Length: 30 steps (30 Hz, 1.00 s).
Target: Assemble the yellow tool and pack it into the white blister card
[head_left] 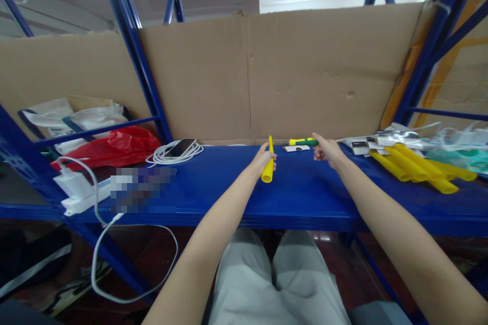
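My left hand (264,160) is closed round a yellow plastic tube (268,172), which tapers to a narrow tip pointing away from me. The tube's wide, open end faces me, above the blue shelf (229,187). My right hand (325,151) is at the green end of a screwdriver (303,142) with a yellow and green handle, its fingers bent around that end. The screwdriver points left, near the shelf's back edge. Just in front of it lies a small white card-like piece (296,148) with a dark edge.
Several yellow tubes (415,165) lie at the right beside silvery packets (398,139). Left are a phone (182,148) on a coiled white cable (156,154), a red bag (114,147) and a power strip (86,202). Cardboard (305,70) walls the back; blue posts (133,50) flank it.
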Tool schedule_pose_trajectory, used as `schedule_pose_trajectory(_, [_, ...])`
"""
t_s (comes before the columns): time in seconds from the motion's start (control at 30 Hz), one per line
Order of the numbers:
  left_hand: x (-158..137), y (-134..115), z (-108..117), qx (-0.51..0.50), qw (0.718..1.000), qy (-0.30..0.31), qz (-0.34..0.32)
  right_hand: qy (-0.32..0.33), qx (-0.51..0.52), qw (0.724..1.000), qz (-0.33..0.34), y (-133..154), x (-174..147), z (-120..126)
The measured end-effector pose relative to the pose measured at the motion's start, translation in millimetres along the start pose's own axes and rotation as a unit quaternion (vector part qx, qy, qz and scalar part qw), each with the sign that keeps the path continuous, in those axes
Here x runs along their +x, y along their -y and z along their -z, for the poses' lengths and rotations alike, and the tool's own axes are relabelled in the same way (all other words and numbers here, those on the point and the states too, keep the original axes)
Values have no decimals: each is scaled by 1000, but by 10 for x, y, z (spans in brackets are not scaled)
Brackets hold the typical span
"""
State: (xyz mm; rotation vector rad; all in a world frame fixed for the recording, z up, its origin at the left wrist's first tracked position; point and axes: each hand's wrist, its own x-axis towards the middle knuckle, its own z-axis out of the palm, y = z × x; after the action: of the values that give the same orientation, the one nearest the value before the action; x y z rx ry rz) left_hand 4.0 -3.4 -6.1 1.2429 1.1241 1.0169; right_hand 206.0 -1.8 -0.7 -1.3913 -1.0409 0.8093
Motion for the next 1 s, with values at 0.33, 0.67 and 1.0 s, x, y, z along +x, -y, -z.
schedule_pose_trajectory(0.33, [14,25,-17,5,1000,-12,-9,-2,-28,999,-26,23,-27,-4])
schedule_pose_trajectory(0.67, [0,4,-9,-8,1000,-16,-1,49,-29,997,-60,33,-36,0])
schedule_pose_trajectory(1.0, [56,30,13,-20,1000,-21,-7,50,82,992,-76,35,2,22])
